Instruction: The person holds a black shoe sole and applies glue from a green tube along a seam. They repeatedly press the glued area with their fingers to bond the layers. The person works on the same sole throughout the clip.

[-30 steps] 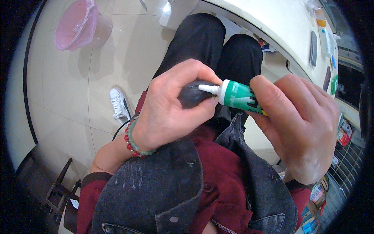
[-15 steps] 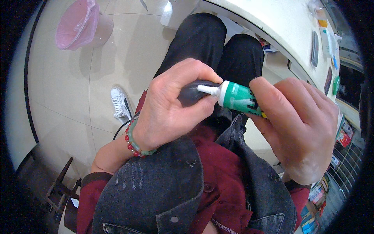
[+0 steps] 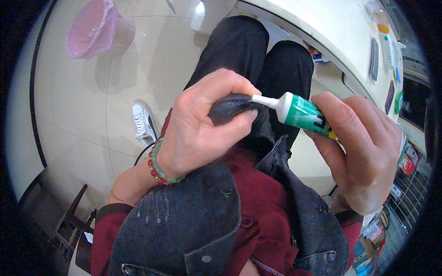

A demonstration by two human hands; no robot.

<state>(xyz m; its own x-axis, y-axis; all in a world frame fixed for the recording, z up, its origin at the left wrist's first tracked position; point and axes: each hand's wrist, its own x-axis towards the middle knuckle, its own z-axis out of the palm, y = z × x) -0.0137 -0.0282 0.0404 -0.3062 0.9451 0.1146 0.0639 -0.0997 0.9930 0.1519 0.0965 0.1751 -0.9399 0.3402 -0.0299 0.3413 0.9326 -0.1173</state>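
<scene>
My left hand (image 3: 195,124) is curled around a dark, rounded, glossy object (image 3: 224,110) and pinches its right end between thumb and index finger. What kind of object it is cannot be made out, as the palm and fingers cover part of it. My right hand (image 3: 363,142) grips a green and white glue tube (image 3: 304,112) by its rear end. The tube's long white nozzle points left, with its tip at the pinched end of the dark object, between the left thumb and index fingertip.
Below the hands are my legs in black trousers (image 3: 235,46). A white table (image 3: 317,18) curves along the upper right, with a grey case (image 3: 374,59) and small items on it. A pink bin (image 3: 122,34) stands on the tiled floor at upper left; a dark chair (image 3: 69,221) is at lower left.
The glue tube has shifted right with my right hand, so its nozzle tip now sits at the dark object's right end instead of over its middle. My left hand has barely moved.
</scene>
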